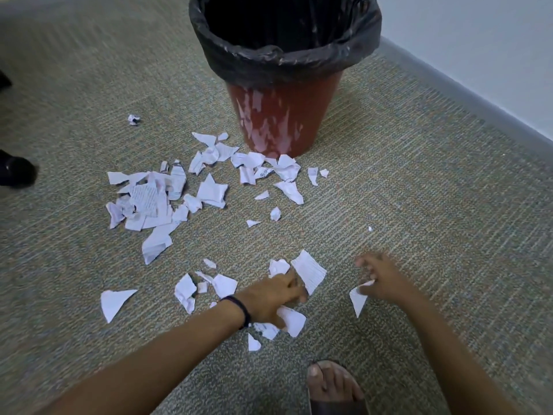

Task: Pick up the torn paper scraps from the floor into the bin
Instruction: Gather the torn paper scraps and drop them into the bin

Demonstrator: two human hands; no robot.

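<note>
My left hand (273, 295) gathers scraps (309, 272), fingers curled on them, I think; my right hand (381, 280) pinches one scrap (357, 298) for the bin (284, 70).

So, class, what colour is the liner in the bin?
Black liner, over a reddish-brown bin; head view.

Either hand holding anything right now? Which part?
Right hand pinches a white triangular torn paper scrap at its upper edge. Left hand grips a crumpled white paper scrap against its palm, top part hidden.
</note>
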